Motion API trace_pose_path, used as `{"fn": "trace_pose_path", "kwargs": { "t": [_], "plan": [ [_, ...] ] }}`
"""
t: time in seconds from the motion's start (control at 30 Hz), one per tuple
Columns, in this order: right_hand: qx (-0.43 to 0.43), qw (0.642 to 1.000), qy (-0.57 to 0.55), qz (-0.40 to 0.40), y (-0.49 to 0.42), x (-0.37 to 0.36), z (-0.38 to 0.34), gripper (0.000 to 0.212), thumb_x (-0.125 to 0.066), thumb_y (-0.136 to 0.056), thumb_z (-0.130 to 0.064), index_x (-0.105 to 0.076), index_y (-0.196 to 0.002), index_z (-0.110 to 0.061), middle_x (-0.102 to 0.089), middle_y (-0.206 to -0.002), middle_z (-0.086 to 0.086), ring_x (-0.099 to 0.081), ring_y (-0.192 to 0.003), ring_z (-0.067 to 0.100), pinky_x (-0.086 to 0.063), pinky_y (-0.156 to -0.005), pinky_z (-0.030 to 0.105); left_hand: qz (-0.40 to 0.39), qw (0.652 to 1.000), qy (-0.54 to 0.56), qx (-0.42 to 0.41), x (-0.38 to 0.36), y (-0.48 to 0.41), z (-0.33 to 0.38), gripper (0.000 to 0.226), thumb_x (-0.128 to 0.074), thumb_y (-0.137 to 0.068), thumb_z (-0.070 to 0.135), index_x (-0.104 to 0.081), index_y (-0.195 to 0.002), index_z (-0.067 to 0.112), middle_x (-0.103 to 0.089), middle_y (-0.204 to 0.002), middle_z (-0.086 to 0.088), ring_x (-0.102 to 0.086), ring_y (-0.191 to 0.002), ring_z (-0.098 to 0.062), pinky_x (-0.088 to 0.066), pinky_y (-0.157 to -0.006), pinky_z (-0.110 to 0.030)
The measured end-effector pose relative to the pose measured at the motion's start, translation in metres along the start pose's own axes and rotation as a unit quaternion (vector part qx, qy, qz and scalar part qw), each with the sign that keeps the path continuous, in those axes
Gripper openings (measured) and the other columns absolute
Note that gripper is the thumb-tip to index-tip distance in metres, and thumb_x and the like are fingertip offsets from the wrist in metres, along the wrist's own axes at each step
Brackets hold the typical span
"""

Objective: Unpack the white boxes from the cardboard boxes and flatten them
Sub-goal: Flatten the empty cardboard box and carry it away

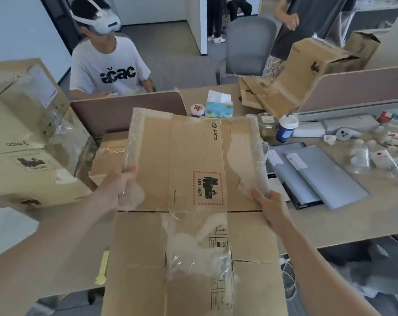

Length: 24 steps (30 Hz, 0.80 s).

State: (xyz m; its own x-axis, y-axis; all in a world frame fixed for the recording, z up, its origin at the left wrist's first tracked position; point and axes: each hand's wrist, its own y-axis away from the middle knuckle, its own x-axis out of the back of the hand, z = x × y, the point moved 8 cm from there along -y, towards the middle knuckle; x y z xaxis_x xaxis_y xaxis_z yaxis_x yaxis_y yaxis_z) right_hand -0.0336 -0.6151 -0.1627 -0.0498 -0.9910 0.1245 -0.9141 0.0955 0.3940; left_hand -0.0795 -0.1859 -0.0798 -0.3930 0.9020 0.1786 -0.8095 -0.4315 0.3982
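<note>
Progress midway-ish I reckon | cardboard box (193,160) flat, left hand (122,185) and right hand (269,208) fingers curled round its edges | taped boxes (17,133) beside me look unopened

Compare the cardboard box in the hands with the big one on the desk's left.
The held cardboard box is flattened into a sheet; the left box stands as a full carton. The held one is gripped by the left hand and right hand; the left one rests on the desk. Both are brown and printed PICO.
</note>
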Motion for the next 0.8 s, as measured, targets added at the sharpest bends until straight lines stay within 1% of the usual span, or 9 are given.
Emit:
{"fn": "trace_pose_path", "kwargs": {
  "t": [0.1,0.17,0.23,0.37,0.47,0.53,0.67,0.73,0.8],
  "plan": [
    [-0.021,0.999,0.037,0.032,0.021,0.017,0.023,0.026,-0.071,-0.09,-0.033,-0.069,-0.089,-0.007,-0.074,-0.083,0.013,-0.07,-0.07,0.021,-0.057,-0.061,0.037,-0.033,0.998,-0.006,0.059,-0.012,0.009,-0.036,0.027,-0.063,-0.096,0.04,-0.061,-0.114,0.019,-0.061,-0.103,-0.003,-0.058,-0.087,-0.017,-0.046,-0.061,-0.032],
    [-0.042,0.996,0.055,0.056,0.036,0.032,0.041,0.028,-0.071,-0.089,-0.035,-0.068,-0.09,-0.007,-0.073,-0.083,0.012,-0.07,-0.074,0.025,-0.059,-0.065,0.041,-0.058,0.996,-0.002,0.067,-0.023,0.013,-0.058,0.025,-0.063,-0.096,0.04,-0.06,-0.111,0.021,-0.06,-0.106,-0.001,-0.056,-0.088,-0.012,-0.043,-0.063,-0.03],
    [-0.058,0.993,0.077,0.072,0.049,0.044,0.057,0.027,-0.071,-0.09,-0.033,-0.067,-0.088,-0.007,-0.072,-0.082,0.014,-0.069,-0.074,0.028,-0.058,-0.07,0.047,-0.081,0.994,-0.011,0.079,-0.036,0.017,-0.081,0.02,-0.061,-0.097,0.039,-0.058,-0.108,0.023,-0.06,-0.1,-0.001,-0.055,-0.084,-0.012,-0.042,-0.064,-0.031],
    [-0.085,0.983,0.13,0.098,0.062,0.061,0.087,0.036,-0.07,-0.089,-0.034,-0.069,-0.088,0.002,-0.07,-0.081,0.021,-0.067,-0.072,0.029,-0.054,-0.066,0.043,-0.106,0.988,-0.034,0.105,-0.052,0.021,-0.12,0.035,-0.06,-0.098,0.039,-0.058,-0.12,0.012,-0.06,-0.098,-0.008,-0.057,-0.083,-0.018,-0.042,-0.064,-0.031],
    [-0.097,0.974,0.178,0.102,0.064,0.066,0.1,0.033,-0.068,-0.09,-0.039,-0.07,-0.081,-0.008,-0.071,-0.083,0.018,-0.068,-0.08,0.033,-0.054,-0.072,0.044,-0.099,0.986,-0.046,0.125,-0.056,0.023,-0.146,0.026,-0.059,-0.099,0.037,-0.059,-0.109,0.013,-0.059,-0.096,-0.01,-0.056,-0.08,-0.019,-0.04,-0.063,-0.029],
    [-0.101,0.967,0.217,0.091,0.065,0.063,0.106,0.03,-0.065,-0.09,-0.044,-0.067,-0.078,-0.016,-0.071,-0.083,0.012,-0.067,-0.08,0.029,-0.055,-0.078,0.045,-0.086,0.985,-0.06,0.133,-0.058,0.027,-0.161,0.021,-0.058,-0.1,0.036,-0.059,-0.098,0.015,-0.058,-0.09,-0.009,-0.055,-0.079,-0.022,-0.04,-0.063,-0.029],
    [-0.112,0.958,0.259,0.059,0.05,0.05,0.117,0.034,-0.057,-0.093,-0.045,-0.068,-0.097,-0.013,-0.07,-0.086,0.007,-0.067,-0.079,0.024,-0.055,-0.073,0.038,-0.049,0.982,-0.092,0.159,-0.054,0.023,-0.185,0.018,-0.057,-0.1,0.025,-0.059,-0.095,0.008,-0.056,-0.08,-0.01,-0.053,-0.068,-0.023,-0.039,-0.058,-0.029],
    [-0.123,0.954,0.272,0.039,0.035,0.044,0.122,0.036,-0.052,-0.092,-0.043,-0.064,-0.107,-0.013,-0.069,-0.088,0.007,-0.065,-0.081,0.025,-0.054,-0.073,0.037,-0.037,0.981,-0.101,0.163,-0.057,0.015,-0.19,0.008,-0.055,-0.097,0.012,-0.057,-0.09,0.008,-0.055,-0.08,-0.013,-0.051,-0.065,-0.024,-0.041,-0.062,-0.03],
    [-0.128,0.953,0.273,0.024,0.017,0.041,0.125,0.043,-0.049,-0.088,-0.046,-0.061,-0.114,-0.014,-0.068,-0.093,0.006,-0.065,-0.084,0.025,-0.054,-0.076,0.039,-0.042,0.98,-0.112,0.159,-0.065,0.008,-0.19,0.011,-0.051,-0.094,0.003,-0.058,-0.092,0.012,-0.056,-0.079,-0.01,-0.053,-0.067,-0.024,-0.044,-0.067,-0.034]
  ]
}}
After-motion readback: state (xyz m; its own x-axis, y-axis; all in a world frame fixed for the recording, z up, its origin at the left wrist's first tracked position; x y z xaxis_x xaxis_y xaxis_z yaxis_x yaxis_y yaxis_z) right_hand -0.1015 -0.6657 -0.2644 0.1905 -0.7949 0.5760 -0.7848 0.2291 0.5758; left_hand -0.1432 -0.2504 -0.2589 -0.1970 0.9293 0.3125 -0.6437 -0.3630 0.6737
